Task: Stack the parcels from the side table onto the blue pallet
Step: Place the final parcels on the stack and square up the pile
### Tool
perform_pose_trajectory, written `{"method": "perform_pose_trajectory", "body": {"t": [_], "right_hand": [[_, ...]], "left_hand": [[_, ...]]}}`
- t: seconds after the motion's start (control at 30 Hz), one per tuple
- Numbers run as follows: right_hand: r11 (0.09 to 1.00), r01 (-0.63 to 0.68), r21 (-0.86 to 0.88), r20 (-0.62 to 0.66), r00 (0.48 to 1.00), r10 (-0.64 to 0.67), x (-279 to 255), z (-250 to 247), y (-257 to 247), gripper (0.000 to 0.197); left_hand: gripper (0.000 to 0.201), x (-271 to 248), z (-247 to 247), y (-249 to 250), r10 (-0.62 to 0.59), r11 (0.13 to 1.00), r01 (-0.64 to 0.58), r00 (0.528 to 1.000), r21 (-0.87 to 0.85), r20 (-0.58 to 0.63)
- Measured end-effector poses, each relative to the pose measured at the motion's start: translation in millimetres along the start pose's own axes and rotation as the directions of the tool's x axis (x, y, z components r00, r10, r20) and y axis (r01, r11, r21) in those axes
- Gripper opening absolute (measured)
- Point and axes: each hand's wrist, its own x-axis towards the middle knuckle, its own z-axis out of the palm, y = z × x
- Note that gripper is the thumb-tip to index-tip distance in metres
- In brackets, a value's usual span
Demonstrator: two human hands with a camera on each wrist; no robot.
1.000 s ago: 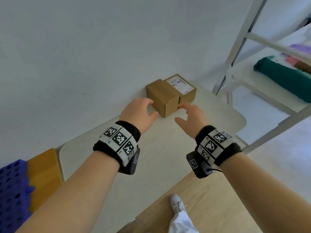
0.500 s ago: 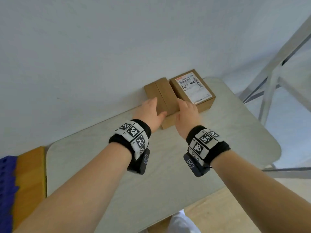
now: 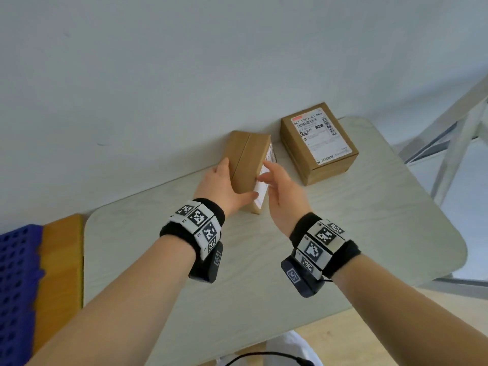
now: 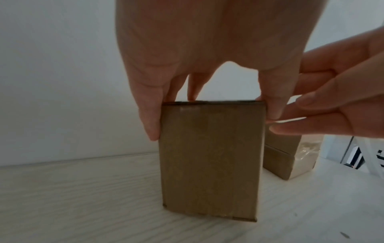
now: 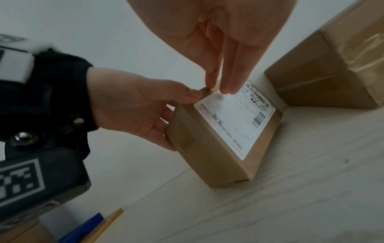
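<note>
- Two parcels sit on the table; the blue pallet lies far out beyond the left hand's wrist, none on it in view.
- Left hand now clasps the near parcel, thumb and fingers on opposite faces; a second ago it was only reaching.
- Right hand has closed in, straight fingers on the labelled face, gripping nothing.
- Second parcel, once touching the first, now stands apart beyond the right hand: the lift looks imminent.
</note>
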Motion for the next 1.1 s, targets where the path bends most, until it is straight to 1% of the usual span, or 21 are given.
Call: {"method": "perform_pose_trajectory", "body": {"t": [0.07,0.13,0.2,0.23,0.3,0.33,0.4,0.43,0.47,0.5,0.53,0.6,0.67,0.77,0.83,0.93,1.03,1.1], "right_hand": [[0.999,-0.031,0.014,0.018,0.999,0.031,1.0,1.5,2.3,0.059],[0.997,-0.074,0.01,0.033,0.997,0.073,-1.5,4.5,3.8,0.064],[0.995,-0.101,-0.006,0.057,0.993,0.102,-8.3,9.0,3.3,0.076],[0.995,-0.103,-0.004,0.06,0.993,0.103,-13.1,11.5,1.8,0.083],[0.997,-0.08,0.023,0.028,0.996,0.079,-23.1,16.7,-5.0,0.092],[0.997,-0.057,0.042,0.006,0.998,0.057,-27.6,19.4,-9.8,0.092],[0.998,-0.007,0.065,-0.021,1.0,0.009,-36.2,24.5,-23.0,0.09],[0.998,0.017,0.068,-0.029,0.999,-0.015,-40.7,27.2,-30.8,0.087],[0.997,0.04,0.067,-0.039,0.999,-0.038,-45.6,30.5,-38.9,0.085],[0.996,0.064,0.06,-0.052,0.997,-0.06,-51.2,34.1,-47.5,0.082],[0.995,0.085,0.051,-0.064,0.995,-0.082,-57.0,38.8,-56.0,0.081],[0.992,0.125,0.033,-0.079,0.989,-0.122,-70.8,50.9,-73.3,0.079],[0.986,0.164,0.009,-0.092,0.982,-0.162,-88.1,68.4,-92.1,0.078],[0.977,0.214,-0.011,-0.126,0.969,-0.213,-121.6,102.5,-123.8,0.078],[0.971,0.238,-0.037,-0.137,0.961,-0.241,-147.8,127.9,-147.8,0.077],[0.95,0.297,-0.09,-0.146,0.94,-0.308,-187.3,168.7,-188.0,0.074],[0.934,0.343,-0.1,-0.135,0.925,-0.354,-223.2,205.3,-227.5,0.072],[0.918,0.377,-0.121,-0.121,0.913,-0.391,-241.3,225.0,-252.2,0.071]], "left_hand": [[0.094,-3.1,-2.0,-2.6,0.0,0.997,-0.003,0.999,-0.081,-0.04],[0.086,-9.1,-4.6,-5.9,-0.01,0.972,-0.009,0.997,-0.233,-0.079],[0.079,-18.1,-8.0,-10.3,-0.033,0.93,-0.002,0.996,-0.369,-0.088],[0.077,-22.7,-9.8,-13.9,-0.049,0.903,0.008,0.995,-0.43,-0.083],[0.078,-34.5,-15.1,-22.6,-0.085,0.819,0.039,0.995,-0.573,-0.053],[0.076,-41.2,-18.1,-27.7,-0.1,0.769,0.056,0.994,-0.637,-0.034],[0.062,-57.0,-24.6,-37.8,-0.12,0.674,0.087,0.993,-0.734,0.007],[0.055,-65.4,-28.0,-43.6,-0.12,0.643,0.087,0.993,-0.761,0.013],[0.051,-74.0,-31.2,-50.6,-0.115,0.632,0.079,0.993,-0.771,0.007],[0.049,-83.6,-34.7,-57.3,-0.106,0.637,0.061,0.994,-0.768,-0.008],[0.049,-92.7,-37.6,-65.6,-0.091,0.662,0.033,0.995,-0.749,-0.037],[0.046,-112.8,-43.8,-83.2,-0.02,0.755,-0.069,0.991,-0.652,-0.129],[0.037,-136.6,-51.5,-103.7,0.065,0.843,-0.185,0.967,-0.505,-0.246],[0.034,-179.0,-63.0,-144.6,0.161,0.887,-0.297,0.917,-0.354,-0.365],[0.037,-210.8,-71.4,-178.6,0.197,0.89,-0.337,0.892,-0.306,-0.408],[0.05,-261.3,-87.9,-234.5,0.221,0.878,-0.376,0.868,-0.297,-0.445],[0.077,-303.9,-106.6,-284.5,0.201,0.899,-0.351,0.863,-0.263,-0.463],[0.088,-326.4,-119.5,-310.5,0.183,0.911,-0.335,0.852,-0.241,-0.491]]}}
